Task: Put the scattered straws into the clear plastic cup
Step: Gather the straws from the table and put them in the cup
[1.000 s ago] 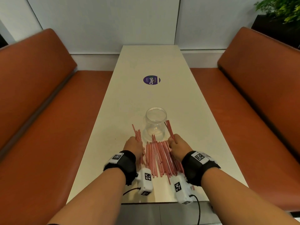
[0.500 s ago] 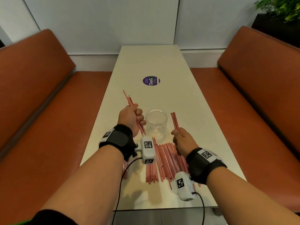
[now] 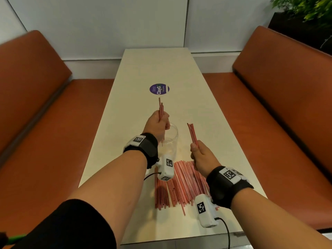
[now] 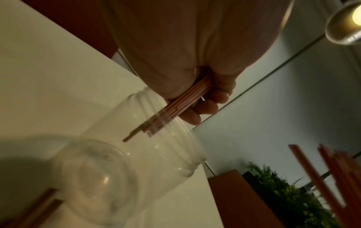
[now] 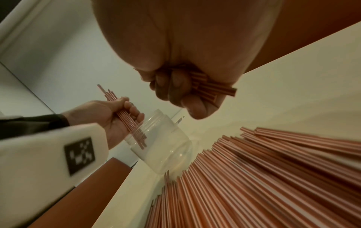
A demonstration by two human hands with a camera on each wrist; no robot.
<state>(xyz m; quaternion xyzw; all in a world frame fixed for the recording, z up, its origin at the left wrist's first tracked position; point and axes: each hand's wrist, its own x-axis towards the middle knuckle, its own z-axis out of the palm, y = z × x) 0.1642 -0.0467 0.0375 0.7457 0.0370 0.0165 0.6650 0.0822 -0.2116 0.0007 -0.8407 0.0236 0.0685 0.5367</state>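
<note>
The cup [image 3: 170, 139] stands upright on the worktop [image 3: 212, 123], just beyond the pile of straws [image 3: 181, 184] lying flat. The left hand [image 3: 157, 125] is raised over the cup's near-left rim, fingers curled round a bundle [image 3: 160, 111] held almost upright; the bundle's lower ends dip inside the cup's mouth. The right hand [image 3: 202, 155] is lifted to the right of the cup, well clear of it, clenched round a second bundle [image 3: 192, 134] that tilts away from the person. Both forearms reach forward over the pile.
</note>
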